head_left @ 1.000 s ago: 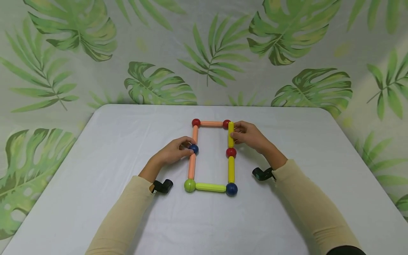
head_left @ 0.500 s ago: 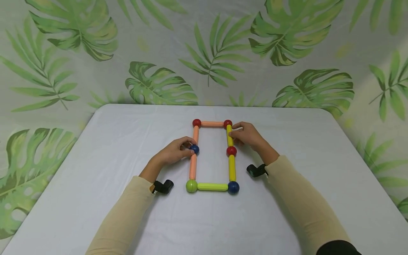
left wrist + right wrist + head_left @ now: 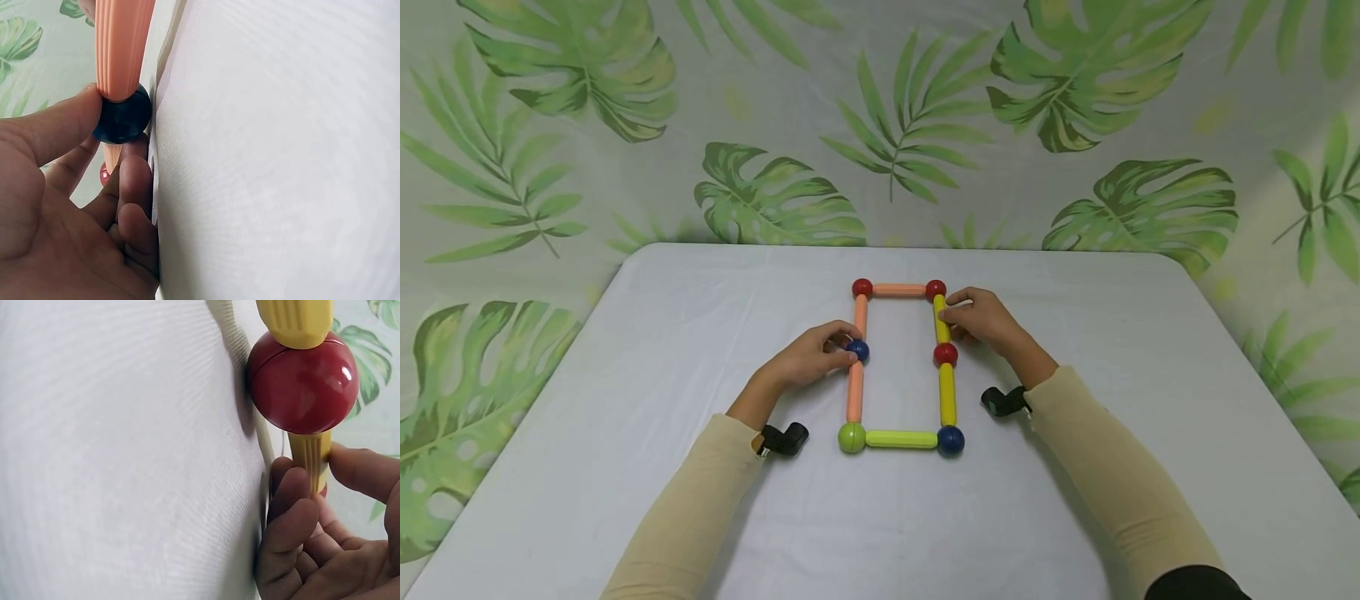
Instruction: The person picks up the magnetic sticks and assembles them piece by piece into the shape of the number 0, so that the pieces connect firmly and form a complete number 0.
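Note:
A rectangle of rods and balls lies on the white table. My left hand [image 3: 811,356] pinches the blue ball [image 3: 858,351] midway along its left side, between two orange rods [image 3: 125,50]. On the right side, my right hand [image 3: 983,318] pinches the far yellow rod [image 3: 941,315] between thumb and fingers. That rod runs from the red corner ball [image 3: 936,288] to the red middle ball [image 3: 305,384]. Nearer to me are a second yellow rod [image 3: 947,393], a dark blue corner ball [image 3: 951,441], a lime rod [image 3: 901,439] and a green ball [image 3: 852,437].
Along the far side an orange rod [image 3: 898,290] joins the red left corner ball [image 3: 862,287]. The white-covered table [image 3: 587,467] meets a leaf-print cloth [image 3: 775,100] behind it. A black camera sits on each wrist.
The far yellow rod's upper end has swung down onto the red corner ball, closing the rectangle. My right hand has shifted slightly left with it. The left hand stays on the blue ball.

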Action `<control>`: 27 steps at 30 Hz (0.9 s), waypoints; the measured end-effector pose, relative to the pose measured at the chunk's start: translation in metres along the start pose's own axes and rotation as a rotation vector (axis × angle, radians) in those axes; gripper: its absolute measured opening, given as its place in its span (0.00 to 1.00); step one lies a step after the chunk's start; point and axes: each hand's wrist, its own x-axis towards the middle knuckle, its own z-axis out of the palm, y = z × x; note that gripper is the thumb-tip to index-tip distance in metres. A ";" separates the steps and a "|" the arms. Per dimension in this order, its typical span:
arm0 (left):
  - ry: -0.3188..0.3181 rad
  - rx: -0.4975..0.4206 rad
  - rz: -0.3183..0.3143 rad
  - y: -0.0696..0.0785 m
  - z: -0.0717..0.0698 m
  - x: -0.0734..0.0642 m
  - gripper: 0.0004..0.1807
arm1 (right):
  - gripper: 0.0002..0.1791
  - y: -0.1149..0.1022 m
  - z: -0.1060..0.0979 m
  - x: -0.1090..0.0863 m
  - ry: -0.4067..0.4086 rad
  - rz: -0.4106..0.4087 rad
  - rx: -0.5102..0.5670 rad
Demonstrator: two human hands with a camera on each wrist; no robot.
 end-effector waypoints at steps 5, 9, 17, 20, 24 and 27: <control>-0.001 0.001 -0.002 0.001 0.000 0.000 0.18 | 0.26 0.001 0.001 0.001 0.000 -0.014 -0.008; -0.001 0.001 0.002 0.004 -0.001 -0.001 0.18 | 0.26 -0.001 0.000 0.000 0.005 -0.030 -0.011; 0.019 0.008 -0.015 0.005 0.001 -0.002 0.18 | 0.26 -0.005 0.003 -0.003 0.011 -0.053 -0.012; 0.031 0.014 -0.021 0.005 0.002 -0.003 0.17 | 0.26 -0.006 0.004 -0.004 0.012 -0.046 -0.013; 0.041 0.015 -0.020 0.005 0.003 -0.002 0.17 | 0.26 -0.007 0.005 -0.003 0.019 -0.050 -0.017; 0.048 0.018 -0.019 0.005 0.003 -0.001 0.17 | 0.26 -0.008 0.005 -0.003 0.027 -0.048 -0.018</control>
